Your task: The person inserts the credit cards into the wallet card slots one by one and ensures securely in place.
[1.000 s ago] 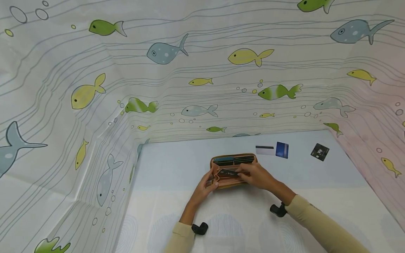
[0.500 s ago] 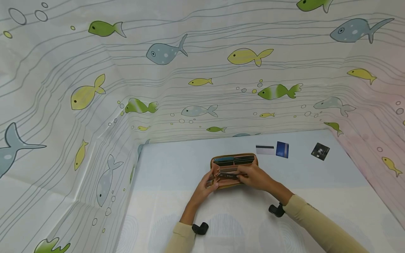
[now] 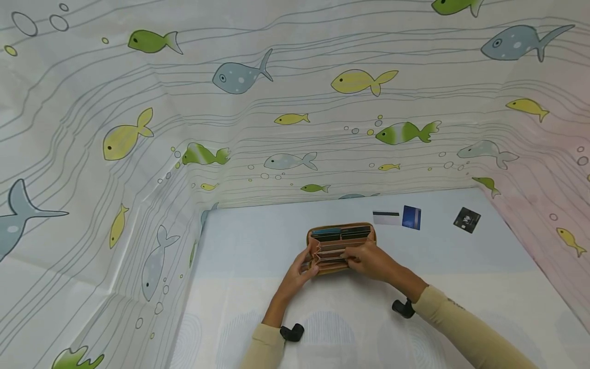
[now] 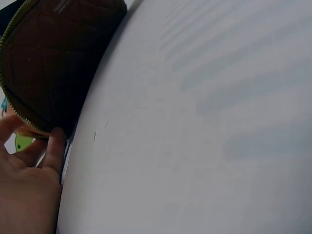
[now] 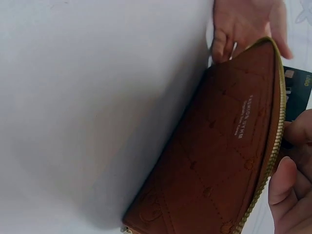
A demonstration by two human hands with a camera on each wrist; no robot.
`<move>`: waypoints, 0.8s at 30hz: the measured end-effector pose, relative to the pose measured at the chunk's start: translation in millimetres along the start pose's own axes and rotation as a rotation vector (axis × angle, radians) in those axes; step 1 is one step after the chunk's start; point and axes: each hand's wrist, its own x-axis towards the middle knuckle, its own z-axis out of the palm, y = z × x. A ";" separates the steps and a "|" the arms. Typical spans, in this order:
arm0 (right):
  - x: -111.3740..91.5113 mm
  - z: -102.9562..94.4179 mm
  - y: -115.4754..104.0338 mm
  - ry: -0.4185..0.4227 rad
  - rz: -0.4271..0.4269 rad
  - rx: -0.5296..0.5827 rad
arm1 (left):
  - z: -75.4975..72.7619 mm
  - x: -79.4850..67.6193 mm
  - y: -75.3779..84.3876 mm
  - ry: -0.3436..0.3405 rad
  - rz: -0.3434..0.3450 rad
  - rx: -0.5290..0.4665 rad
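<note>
A brown quilted zip wallet (image 5: 209, 146) stands unzipped on the table, its pink pleated inside facing up in the head view. Dark and blue cards (image 3: 326, 234) fill the slots along its far side. My left hand (image 3: 297, 274) grips the wallet's left end, thumb at the near edge. Over the wallet's right half, my right hand (image 3: 372, 260) pinches a black card (image 5: 297, 92). Most of that card is down inside a near compartment, so only a thin dark strip shows from above. In the right wrist view it rises behind the gold zipper edge.
Beyond the wallet to the right lie a white card with a black stripe (image 3: 386, 219) and a blue card (image 3: 411, 218). Farther right is a black card with white lettering (image 3: 467, 220). Fish-printed sheeting (image 3: 286, 138) walls the table at the back and sides.
The black card in my right hand has tipped flatter and gone down into the wallet, its face no longer showing from above. My left hand and the wallet have stayed in place.
</note>
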 end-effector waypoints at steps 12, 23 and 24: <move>-0.9 5.6 -11.4 0.052 -0.207 -0.257 | 0.3 1.2 2.2 -0.010 0.000 0.011; -0.3 6.6 -13.6 -0.011 -0.208 -0.271 | -2.7 2.7 -1.3 -0.048 0.071 0.049; -0.1 6.2 -13.6 -0.024 -0.205 -0.261 | -3.4 2.8 -1.3 -0.058 0.073 0.046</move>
